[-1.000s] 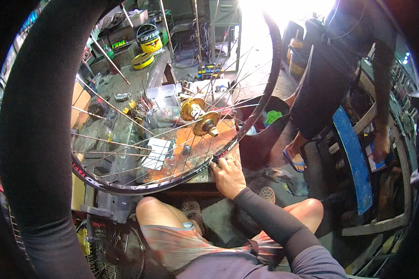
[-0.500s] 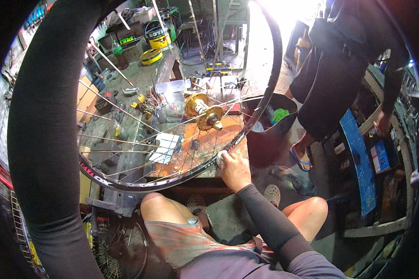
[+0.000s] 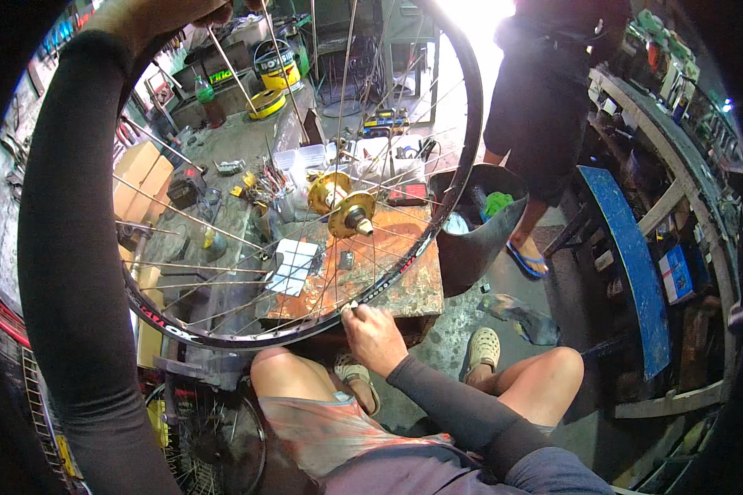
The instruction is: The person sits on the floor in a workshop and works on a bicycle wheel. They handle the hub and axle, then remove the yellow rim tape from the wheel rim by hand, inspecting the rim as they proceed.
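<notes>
Black rim (image 3: 473,107) meets right hand (image 3: 376,338) at its near edge; shoes (image 3: 483,350) well apart.

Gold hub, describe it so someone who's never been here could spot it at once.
Find the big wheel and follow its thin spokes in to the centre. There sits the hub: shiny gold, with two round flanges, unlike the dark rim around it.
</notes>
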Motion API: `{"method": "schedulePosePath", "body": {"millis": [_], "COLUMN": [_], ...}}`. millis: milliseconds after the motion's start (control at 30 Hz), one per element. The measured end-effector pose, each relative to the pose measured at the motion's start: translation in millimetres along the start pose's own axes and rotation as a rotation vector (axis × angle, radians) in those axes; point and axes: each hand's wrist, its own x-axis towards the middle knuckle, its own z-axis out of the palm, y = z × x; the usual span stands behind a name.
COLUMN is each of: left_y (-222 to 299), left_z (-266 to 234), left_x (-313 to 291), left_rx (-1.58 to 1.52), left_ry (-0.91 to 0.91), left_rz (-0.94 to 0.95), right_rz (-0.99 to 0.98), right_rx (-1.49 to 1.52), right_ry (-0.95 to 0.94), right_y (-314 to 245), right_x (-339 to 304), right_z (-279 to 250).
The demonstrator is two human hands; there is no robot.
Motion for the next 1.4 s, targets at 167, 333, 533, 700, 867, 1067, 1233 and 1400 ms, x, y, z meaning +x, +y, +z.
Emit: {"method": "schedulePosePath", "body": {"millis": [167, 333, 533, 700, 867, 1067, 1233, 1400], "left_y": [14.9, 27.7, 3.2, -19.7, -14.2, -18.5, -23.2, -7.2], "left_z": [-9.8, -29.1, -6.8, -9.1, -4.3, -3.5, -3.0, -4.7], "left_x": [-12.6, -26.2, -4.5, 4.8, 5.0, 7.2, 9.3, -3.7], "left_rx": [-0.102, -0.009, -0.043, 0.035, -0.078, -0.088, -0.086, -0.104], "left_ry": [-0.122, -0.089, -0.095, -0.059, -0.09, -0.102, -0.083, -0.082], "left_rz": [0.02, -0.032, 0.071, 0.205, 0.146, 0.071, 0.033, -0.032], "right_rz": [0.165, 0.167, -0.037, 0.246, -0.138, -0.286, -0.09, 0.039], "right_rx": [-0.112, -0.11, 0.071, -0.076, 0.079, 0.085, 0.031, -0.041], "right_ry": [0.025, 0.03, 0.025, 0.146, -0.234, -0.875, -1.052, -0.931], "right_y": [45.8, 18.9, 6.6, 26.3, 3.4, 64.1, 109.6, 116.8], "right_x": [-3.8, 16.5, -5.8, 14.1, -9.4, -66.9, -98.7, -104.7], "right_z": [-30.3, -13.4, -8.7, -24.0, -6.8, -54.5, -108.4, -97.9]}}
